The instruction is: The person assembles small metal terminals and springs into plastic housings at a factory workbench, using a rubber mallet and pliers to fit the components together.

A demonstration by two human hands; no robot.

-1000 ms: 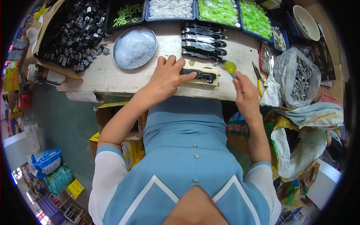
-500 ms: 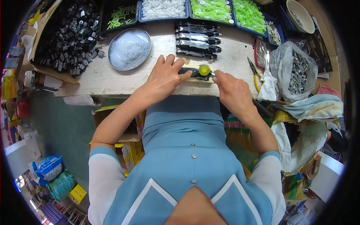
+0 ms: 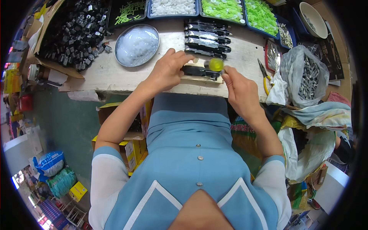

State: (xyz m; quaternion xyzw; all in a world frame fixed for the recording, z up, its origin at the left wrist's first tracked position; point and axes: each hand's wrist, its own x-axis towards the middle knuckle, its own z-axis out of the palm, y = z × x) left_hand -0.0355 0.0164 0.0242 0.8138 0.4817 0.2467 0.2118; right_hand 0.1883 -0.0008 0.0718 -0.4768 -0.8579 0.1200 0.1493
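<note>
A long black plastic part (image 3: 200,71) lies on a pale wooden block (image 3: 188,79) at the table's front edge. My left hand (image 3: 167,72) is closed at the part's left end, with the index finger reaching out above it. My right hand (image 3: 242,89) grips a small mallet (image 3: 216,64) whose rounded yellow-green head hangs over the part's right portion; its handle is mostly hidden in my fingers. Just beyond, several similar black parts (image 3: 207,40) with shiny strips lie stacked in a row. A round metal dish (image 3: 137,45) of whitish, translucent stuff sits left of them.
A box of black pieces (image 3: 76,38) stands at left. Trays of white pieces (image 3: 173,7) and green pieces (image 3: 222,9) line the back. At right are yellow-handled pliers (image 3: 265,78), a plastic bag of grey metal parts (image 3: 306,76) and a cream bowl (image 3: 313,20).
The mallet head has risen off the black part, with my right hand. My left index finger has lifted away from the part. The whole view has shifted slightly.
</note>
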